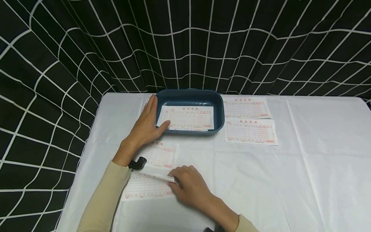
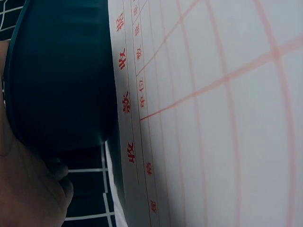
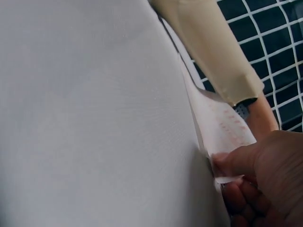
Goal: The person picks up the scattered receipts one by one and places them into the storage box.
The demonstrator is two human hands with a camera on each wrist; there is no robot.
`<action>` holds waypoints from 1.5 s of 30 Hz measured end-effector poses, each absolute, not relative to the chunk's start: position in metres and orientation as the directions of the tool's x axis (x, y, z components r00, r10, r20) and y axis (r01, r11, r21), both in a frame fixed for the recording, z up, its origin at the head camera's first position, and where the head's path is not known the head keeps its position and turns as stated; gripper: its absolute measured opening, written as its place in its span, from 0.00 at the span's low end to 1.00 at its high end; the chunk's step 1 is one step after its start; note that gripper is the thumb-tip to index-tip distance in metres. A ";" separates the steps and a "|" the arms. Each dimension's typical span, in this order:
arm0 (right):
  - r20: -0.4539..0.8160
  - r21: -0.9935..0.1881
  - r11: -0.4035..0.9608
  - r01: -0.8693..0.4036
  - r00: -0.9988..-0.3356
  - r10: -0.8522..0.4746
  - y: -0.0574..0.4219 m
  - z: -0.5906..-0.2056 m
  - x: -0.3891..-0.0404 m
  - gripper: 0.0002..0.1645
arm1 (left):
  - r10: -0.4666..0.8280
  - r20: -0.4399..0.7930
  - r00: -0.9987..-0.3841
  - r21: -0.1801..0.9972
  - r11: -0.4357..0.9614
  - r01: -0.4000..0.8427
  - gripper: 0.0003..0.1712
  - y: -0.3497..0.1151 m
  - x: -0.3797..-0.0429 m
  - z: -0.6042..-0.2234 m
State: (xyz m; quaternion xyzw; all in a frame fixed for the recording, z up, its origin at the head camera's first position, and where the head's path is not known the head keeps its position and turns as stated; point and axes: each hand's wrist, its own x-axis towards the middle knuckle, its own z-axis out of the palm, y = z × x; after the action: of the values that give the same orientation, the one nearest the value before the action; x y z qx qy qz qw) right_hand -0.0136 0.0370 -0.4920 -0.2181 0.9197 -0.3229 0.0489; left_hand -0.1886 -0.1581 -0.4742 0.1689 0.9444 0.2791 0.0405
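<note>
A dark blue plastic tray (image 1: 218, 112) stands near the back edge, with printed receipt slips (image 1: 191, 117) lying in it. My left hand (image 1: 146, 124) rests along its left side, fingers straight against the outer wall and thumb reaching over the front rim. In the left wrist view, a receipt slip (image 2: 203, 118) in red print fills the right half beside the tray wall (image 2: 61, 75). My right hand (image 1: 189, 187) pinches the right end of another receipt slip (image 3: 225, 125) between thumb and fingers. That end is raised, over a flat receipt slip (image 1: 145, 190) on the cloth.
Right of the tray lie two groups of receipt slips, one at the back (image 1: 246, 108) and one in front (image 1: 250, 132). Another receipt slip (image 1: 162, 156) lies below my left wrist. White cloth (image 1: 318, 154) covers the table. Black netted fabric (image 1: 200, 45) rises behind and at left.
</note>
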 end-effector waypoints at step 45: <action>-0.088 -0.888 0.456 -0.056 -0.954 -0.288 0.108 -0.458 -0.057 0.04 | 0.350 0.027 -0.936 0.570 0.764 0.302 0.60 -0.159 -0.187 -0.476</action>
State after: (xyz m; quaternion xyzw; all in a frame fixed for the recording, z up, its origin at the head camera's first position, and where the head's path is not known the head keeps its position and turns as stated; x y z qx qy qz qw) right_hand -0.0567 0.1081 -0.4578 -0.1016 0.8458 -0.5114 0.1134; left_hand -0.1872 -0.1588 -0.4757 0.1738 0.9383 0.2961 0.0404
